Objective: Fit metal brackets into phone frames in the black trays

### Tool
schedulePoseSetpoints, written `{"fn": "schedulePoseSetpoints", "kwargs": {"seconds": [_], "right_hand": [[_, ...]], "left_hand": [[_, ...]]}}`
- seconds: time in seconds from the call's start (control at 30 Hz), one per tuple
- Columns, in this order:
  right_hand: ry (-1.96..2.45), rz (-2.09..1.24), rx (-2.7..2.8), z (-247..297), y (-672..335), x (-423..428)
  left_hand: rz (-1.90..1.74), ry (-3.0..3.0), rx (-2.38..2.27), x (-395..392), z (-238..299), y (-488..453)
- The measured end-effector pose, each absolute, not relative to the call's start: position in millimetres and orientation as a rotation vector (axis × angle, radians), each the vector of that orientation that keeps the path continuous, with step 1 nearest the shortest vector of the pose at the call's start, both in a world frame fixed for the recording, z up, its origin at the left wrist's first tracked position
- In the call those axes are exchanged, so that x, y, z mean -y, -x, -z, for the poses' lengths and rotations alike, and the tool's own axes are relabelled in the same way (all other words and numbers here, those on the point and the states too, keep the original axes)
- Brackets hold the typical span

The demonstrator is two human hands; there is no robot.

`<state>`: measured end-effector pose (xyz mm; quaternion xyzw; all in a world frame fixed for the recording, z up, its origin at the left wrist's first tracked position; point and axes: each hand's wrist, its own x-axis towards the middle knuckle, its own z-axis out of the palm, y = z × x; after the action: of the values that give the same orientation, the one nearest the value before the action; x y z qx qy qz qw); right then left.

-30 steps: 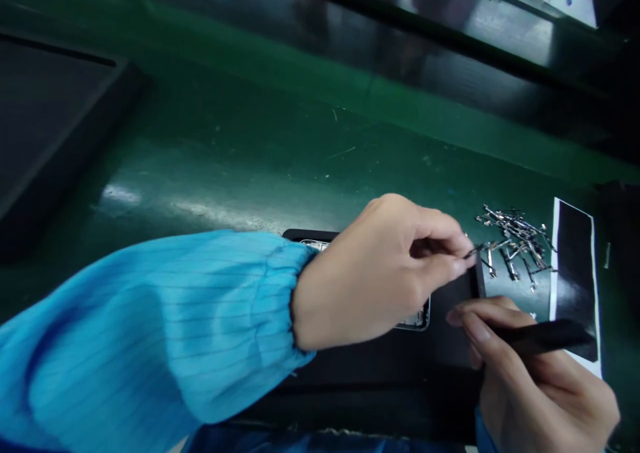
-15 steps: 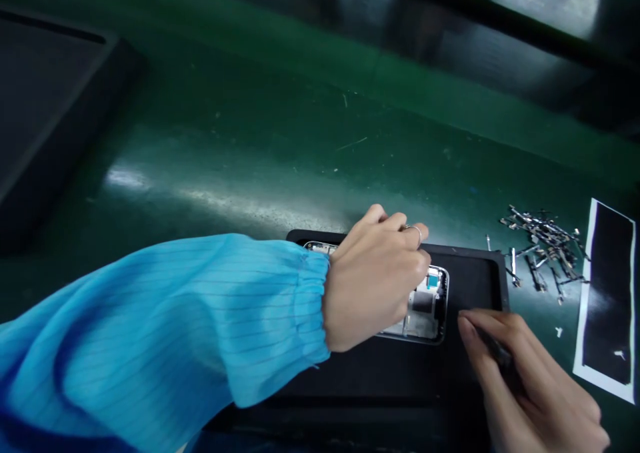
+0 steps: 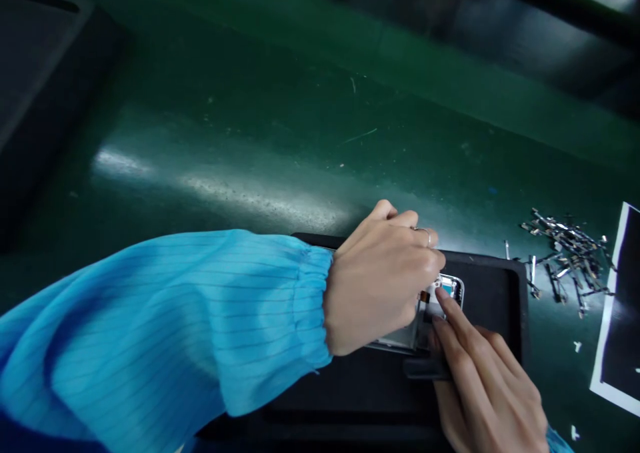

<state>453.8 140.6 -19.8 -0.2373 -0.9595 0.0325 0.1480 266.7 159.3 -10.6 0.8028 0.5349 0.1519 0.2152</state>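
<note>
An opened phone housing with metal inner parts lies on a black tray. My left hand, in a blue striped sleeve and with a ring, rests across the housing. Its fingers are curled and their tips are hidden, so what they grip does not show. My right hand reaches in from the lower right, its index fingertip on the housing's right part, near a light blue patch. Under its fingers a dark, slim tool sticks out to the left; its kind is unclear.
On the green table, right of the tray, lies a pile of small flex-cable parts. Beyond it is a black sheet with a white border. A large dark tray stands at the upper left.
My right hand has moved left onto the housing and its index finger now touches it. The dark tool has swung to point left. My left hand keeps its place on the housing.
</note>
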Motion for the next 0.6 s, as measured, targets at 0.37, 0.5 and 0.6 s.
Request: {"fn": "schedulePoseSetpoints", "kwargs": {"seconds": [0.37,0.5,0.6], "right_hand": [[0.679,-0.106,2.811,26.0,-460.8,-136.9],[0.693,-0.107,2.811,26.1,-460.6,-136.9],[0.695,-0.088,2.818,24.9,-459.1,-137.6]], "left_hand": [[-0.705,-2.259,-1.578,-150.8,19.8,-270.9],[-0.732,-2.230,-1.610,-146.3,20.2,-273.9],[-0.753,-2.269,-1.625,-143.8,21.8,-274.9]]}}
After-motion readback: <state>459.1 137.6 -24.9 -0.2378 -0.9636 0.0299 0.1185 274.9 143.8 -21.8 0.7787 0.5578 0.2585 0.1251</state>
